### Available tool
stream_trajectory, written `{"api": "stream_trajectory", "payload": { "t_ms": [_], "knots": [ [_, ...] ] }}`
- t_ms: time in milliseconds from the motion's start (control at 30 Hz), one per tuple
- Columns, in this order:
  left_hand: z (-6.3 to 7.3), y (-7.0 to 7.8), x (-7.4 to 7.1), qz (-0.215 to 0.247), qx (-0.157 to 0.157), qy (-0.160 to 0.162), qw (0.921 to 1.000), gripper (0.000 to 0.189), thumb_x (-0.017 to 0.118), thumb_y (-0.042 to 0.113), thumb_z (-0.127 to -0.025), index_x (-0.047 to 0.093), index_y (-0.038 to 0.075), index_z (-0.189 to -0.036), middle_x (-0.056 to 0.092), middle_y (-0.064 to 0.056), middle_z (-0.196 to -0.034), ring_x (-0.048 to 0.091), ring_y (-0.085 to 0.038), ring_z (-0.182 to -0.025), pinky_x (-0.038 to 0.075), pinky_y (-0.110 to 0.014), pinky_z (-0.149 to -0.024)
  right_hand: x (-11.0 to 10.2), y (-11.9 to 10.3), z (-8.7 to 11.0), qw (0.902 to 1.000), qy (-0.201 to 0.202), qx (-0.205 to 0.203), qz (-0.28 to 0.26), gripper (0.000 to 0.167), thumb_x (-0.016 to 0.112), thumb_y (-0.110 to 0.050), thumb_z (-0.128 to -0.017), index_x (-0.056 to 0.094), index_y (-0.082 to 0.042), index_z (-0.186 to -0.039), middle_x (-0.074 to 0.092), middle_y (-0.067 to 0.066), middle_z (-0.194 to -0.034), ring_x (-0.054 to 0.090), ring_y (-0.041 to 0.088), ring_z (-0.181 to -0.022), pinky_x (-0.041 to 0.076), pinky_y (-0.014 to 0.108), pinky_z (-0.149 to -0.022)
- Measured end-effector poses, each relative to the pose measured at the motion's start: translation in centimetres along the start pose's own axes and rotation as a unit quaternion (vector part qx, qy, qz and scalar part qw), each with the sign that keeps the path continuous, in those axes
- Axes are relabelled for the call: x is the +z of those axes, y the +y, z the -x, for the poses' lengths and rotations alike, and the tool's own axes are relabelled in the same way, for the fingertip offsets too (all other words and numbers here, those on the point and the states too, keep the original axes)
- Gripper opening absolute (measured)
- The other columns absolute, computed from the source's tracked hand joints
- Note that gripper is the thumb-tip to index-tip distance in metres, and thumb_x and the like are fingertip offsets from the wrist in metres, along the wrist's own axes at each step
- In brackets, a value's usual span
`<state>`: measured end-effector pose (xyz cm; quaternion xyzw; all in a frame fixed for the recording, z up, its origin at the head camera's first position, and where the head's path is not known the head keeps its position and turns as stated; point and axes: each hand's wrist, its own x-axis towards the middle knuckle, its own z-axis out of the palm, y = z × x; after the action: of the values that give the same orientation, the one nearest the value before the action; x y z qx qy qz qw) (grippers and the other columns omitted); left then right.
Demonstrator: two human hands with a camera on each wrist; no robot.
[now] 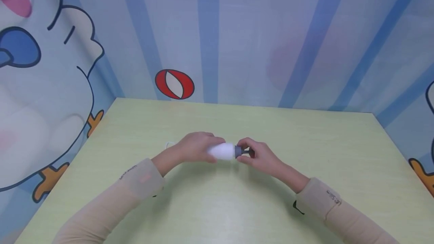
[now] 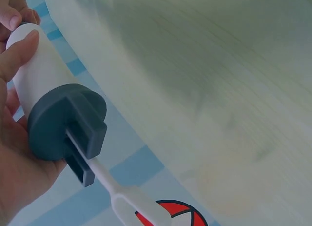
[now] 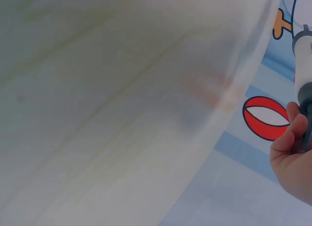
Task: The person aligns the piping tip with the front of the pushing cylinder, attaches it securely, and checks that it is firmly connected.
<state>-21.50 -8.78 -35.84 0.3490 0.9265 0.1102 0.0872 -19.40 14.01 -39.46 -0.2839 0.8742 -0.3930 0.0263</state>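
A white syringe-like tube (image 1: 223, 151), resembling an icing syringe, is held roughly level above the table. My left hand (image 1: 196, 148) wraps round its barrel. In the left wrist view, the near end has a dark grey cap (image 2: 46, 126) with two finger grips, and a white plunger rod (image 2: 100, 172) ending in a looped handle (image 2: 139, 206) sticks out. At the other end sits a grey collar (image 1: 238, 151) with a narrow dark tip (image 1: 246, 151). My right hand (image 1: 262, 156) pinches this end with thumb and fingers, seen also at the edge of the right wrist view.
The pale green table (image 1: 217, 206) spreads beneath both hands. Behind it hangs a striped blue backdrop (image 1: 240, 40) with a printed red ball (image 1: 174, 84). Cartoon figures are printed at the left and right sides.
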Motion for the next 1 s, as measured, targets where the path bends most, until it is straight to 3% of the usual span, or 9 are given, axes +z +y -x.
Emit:
{"api": "stream_trajectory", "payload": {
  "t_ms": [333,533,767,1000],
  "knots": [
    [0.13,0.22,0.17,-0.027,0.017,0.023,0.9992,0.051,0.07,0.036,-0.072,0.054,0.024,-0.119,0.06,0.001,-0.104,0.054,-0.013,-0.086,0.045,-0.033,-0.073,-0.19,-0.35,0.24,0.9996,0.0,0.018,-0.021,0.029,0.064,-0.022,-0.08,0.056,-0.008,-0.104,0.065,0.008,-0.091,0.043,0.01,-0.055,0.037,0.02,-0.05],
    [0.31,0.53,0.07,-0.05,0.025,0.039,0.9977,0.052,0.07,0.037,-0.072,0.053,0.024,-0.12,0.06,0.0,-0.106,0.055,-0.015,-0.088,0.045,-0.033,-0.073,-0.36,-0.26,0.28,0.999,-0.009,0.034,-0.027,0.028,0.059,-0.026,-0.084,0.058,-0.006,-0.104,0.064,0.006,-0.086,0.051,0.01,-0.064,0.043,0.021,-0.056],
    [0.4,0.74,-0.08,-0.061,0.019,0.043,0.997,0.052,0.07,0.039,-0.072,0.053,0.025,-0.119,0.061,0.0,-0.107,0.056,-0.015,-0.088,0.046,-0.033,-0.072,-0.63,-0.08,0.33,0.9988,-0.018,0.022,-0.039,0.039,0.062,-0.024,-0.082,0.049,-0.008,-0.115,0.066,0.007,-0.087,0.056,0.009,-0.069,0.044,0.024,-0.059],
    [0.33,0.6,-0.02,-0.056,0.022,0.049,0.997,0.051,0.07,0.037,-0.071,0.054,0.025,-0.118,0.061,0.0,-0.106,0.056,-0.015,-0.088,0.046,-0.033,-0.072,-0.71,0.03,0.22,0.9988,-0.02,0.014,-0.042,0.031,0.066,-0.015,-0.078,0.049,-0.012,-0.104,0.067,0.005,-0.084,0.062,0.011,-0.073,0.046,0.028,-0.066]
  ]
}}
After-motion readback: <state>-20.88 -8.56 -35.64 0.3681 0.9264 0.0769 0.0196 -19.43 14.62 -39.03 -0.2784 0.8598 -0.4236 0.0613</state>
